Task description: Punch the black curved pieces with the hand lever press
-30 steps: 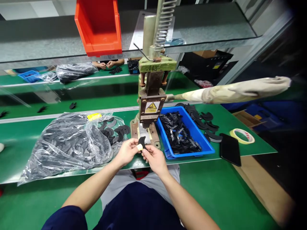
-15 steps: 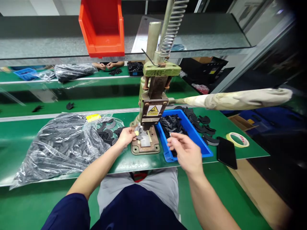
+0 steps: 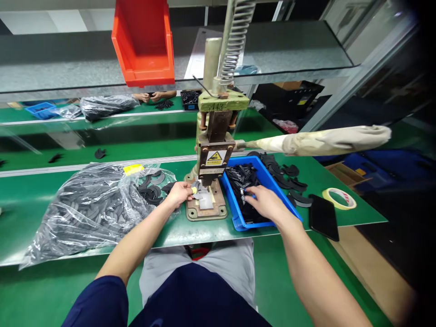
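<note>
My left hand (image 3: 179, 194) pinches a small black curved piece (image 3: 197, 191) and holds it on the base plate (image 3: 206, 210) of the hand press (image 3: 215, 150), right under the ram. A yellowish wrap covers one fingertip. My right hand (image 3: 266, 203) reaches down into the blue tray (image 3: 238, 217) of small black parts, fingers curled among them; what they hold is hidden. The press's cloth-wrapped lever (image 3: 327, 140) sticks out to the right above the tray.
A clear plastic bag (image 3: 88, 206) full of dark curved pieces lies at the left. Loose black pieces (image 3: 293, 178), a black phone (image 3: 323, 217) and a tape roll (image 3: 339, 198) lie right of the tray. An orange bin (image 3: 145, 41) sits on the shelf. Another person's hands (image 3: 153, 96) work across the line.
Both hands held the black piece together in front of the press. The left hand carried it onto the press base; the right hand let go and reached into the blue tray.
</note>
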`<state>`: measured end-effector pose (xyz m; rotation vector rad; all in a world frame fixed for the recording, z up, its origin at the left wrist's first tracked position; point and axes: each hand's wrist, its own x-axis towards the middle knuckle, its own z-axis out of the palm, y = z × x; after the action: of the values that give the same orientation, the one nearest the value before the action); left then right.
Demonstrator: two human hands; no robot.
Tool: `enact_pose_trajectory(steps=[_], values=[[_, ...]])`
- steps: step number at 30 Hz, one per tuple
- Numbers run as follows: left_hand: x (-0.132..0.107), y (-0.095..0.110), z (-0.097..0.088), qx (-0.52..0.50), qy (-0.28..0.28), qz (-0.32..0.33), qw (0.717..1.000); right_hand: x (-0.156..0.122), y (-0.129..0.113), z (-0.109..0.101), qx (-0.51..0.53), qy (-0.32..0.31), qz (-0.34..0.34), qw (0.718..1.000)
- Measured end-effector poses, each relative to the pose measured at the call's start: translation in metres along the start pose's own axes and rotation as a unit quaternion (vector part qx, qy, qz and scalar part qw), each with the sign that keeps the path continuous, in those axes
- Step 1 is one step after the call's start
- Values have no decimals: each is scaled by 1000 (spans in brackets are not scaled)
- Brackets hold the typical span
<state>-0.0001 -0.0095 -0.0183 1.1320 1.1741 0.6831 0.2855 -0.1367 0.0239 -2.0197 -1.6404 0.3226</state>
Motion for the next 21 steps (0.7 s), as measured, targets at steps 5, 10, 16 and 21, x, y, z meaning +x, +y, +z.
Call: enact_pose_trajectory(steps=[5,10,16,21], values=[[-6,3,-9,-35,7,-33,999,0,28,20,-91,-107,20,990],[-11,-4,-23,-13,28,-19,999,-1,31,21,-106,-125,23,986],[-11,-15,-28,19,33,-6,999,1,28,13,-53,-55,50,996],[-10,-20,-28,117,24,16,993,1,19,5,55,27,73,995]])
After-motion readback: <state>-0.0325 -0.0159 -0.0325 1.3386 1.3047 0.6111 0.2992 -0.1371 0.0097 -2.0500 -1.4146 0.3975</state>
